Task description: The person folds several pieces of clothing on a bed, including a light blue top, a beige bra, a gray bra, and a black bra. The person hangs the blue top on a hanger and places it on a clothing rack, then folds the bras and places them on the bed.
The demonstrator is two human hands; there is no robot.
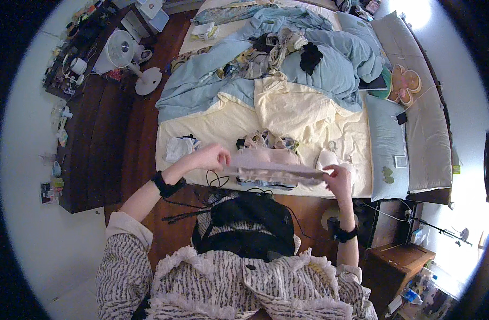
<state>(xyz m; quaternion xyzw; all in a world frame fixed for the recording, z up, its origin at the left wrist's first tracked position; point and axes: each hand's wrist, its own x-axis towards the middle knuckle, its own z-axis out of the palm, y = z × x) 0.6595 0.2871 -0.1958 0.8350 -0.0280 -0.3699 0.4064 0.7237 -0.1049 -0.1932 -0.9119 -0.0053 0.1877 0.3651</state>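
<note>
Between my two hands a pale pink cloth garment (274, 168) is stretched sideways above the near edge of the bed. My left hand (212, 157) pinches its left end, and my right hand (338, 181) grips the other end. Behind and partly under the garment lies a row of bras (268, 140), some beige and some darker; the garment hides part of it. A white bra (326, 159) rests on the sheet close to my right hand. Beyond my left hand sits a small folded stack of white and dark clothes (178, 149).
A rumpled blue quilt (228, 94) bears a heap of mixed clothes (268, 52) and a black garment (311, 58). Pillows (388, 156) line the bed's right side. A white fan (122, 50) stands at the left. Black cords (184, 216) hang near my body.
</note>
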